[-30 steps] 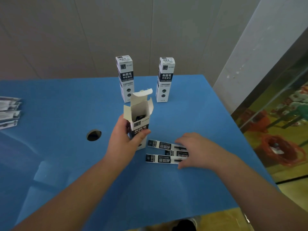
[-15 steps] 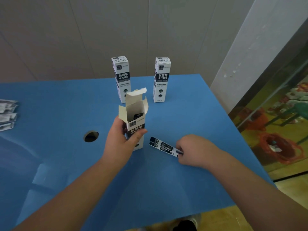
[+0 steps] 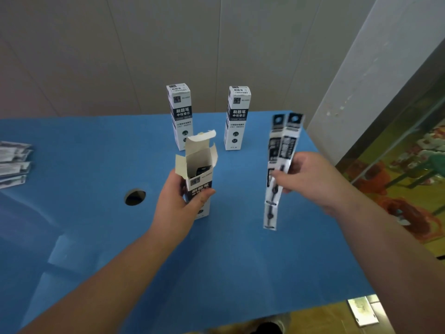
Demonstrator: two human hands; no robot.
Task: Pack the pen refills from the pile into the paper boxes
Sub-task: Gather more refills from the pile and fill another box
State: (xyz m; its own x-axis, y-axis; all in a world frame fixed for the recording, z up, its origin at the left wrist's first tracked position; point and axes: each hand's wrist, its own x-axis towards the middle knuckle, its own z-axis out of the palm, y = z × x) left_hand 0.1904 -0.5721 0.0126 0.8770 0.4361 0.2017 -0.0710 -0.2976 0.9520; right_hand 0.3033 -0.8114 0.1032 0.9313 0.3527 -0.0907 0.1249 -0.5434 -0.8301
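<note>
The left hand had its grip clamped on the open box, steadying it upright on the table. The right hand, right of it, pinched the refill packets raised on end, apparently to drop them in.

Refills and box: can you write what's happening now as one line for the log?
left hand: holds open box upright on table | right hand: holds refill packs in air | closed boxes: two, behind
</note>
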